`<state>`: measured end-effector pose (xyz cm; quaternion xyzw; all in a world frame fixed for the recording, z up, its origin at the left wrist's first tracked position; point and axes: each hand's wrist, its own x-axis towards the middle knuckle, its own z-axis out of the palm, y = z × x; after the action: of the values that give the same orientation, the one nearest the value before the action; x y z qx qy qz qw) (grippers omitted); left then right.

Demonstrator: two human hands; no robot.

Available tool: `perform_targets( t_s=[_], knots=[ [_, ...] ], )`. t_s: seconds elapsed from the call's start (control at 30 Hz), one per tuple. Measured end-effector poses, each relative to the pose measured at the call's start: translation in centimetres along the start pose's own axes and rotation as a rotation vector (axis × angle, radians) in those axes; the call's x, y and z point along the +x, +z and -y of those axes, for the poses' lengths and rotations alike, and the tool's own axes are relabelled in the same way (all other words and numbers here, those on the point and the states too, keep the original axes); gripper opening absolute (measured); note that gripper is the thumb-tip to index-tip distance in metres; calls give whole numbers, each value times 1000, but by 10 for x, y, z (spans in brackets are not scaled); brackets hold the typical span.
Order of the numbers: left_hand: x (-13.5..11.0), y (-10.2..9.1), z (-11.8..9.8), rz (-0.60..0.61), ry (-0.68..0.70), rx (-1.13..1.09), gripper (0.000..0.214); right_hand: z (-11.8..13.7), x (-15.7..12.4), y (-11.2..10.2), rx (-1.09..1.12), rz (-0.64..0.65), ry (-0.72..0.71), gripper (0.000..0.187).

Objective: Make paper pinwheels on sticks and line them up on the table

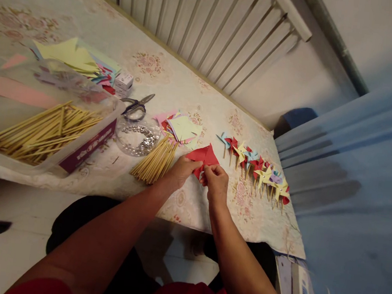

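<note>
A piece of red paper (206, 155), cut and partly folded into points, is held up over the front of the table between my two hands. My left hand (183, 170) pinches its lower left side. On the right, my right hand (216, 179) has its thumb and fingers closed on the lower edge near the middle; whether a small part is also between those fingers is hidden. Just left of my hands lie a bundle of thin wooden sticks (155, 159) and a stack of coloured paper squares (184, 129).
Finished paper pinwheels (263, 173) on sticks lie in a row at the right. Leftward are a round clear dish (120, 141) of metal fasteners, scissors (137, 107), a small box (123, 81), and a plastic bin (47, 168) of sticks. A blue curtain (354, 184) hangs at right.
</note>
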<state>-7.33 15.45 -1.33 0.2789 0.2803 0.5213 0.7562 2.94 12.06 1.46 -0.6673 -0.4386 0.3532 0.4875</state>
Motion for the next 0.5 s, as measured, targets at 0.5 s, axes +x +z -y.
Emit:
perform_targets(
  t_s=[0.5],
  knots=[
    [0,1,-1,-17,8,-19,20,-6,2,0,1,20,-63,21]
  ],
)
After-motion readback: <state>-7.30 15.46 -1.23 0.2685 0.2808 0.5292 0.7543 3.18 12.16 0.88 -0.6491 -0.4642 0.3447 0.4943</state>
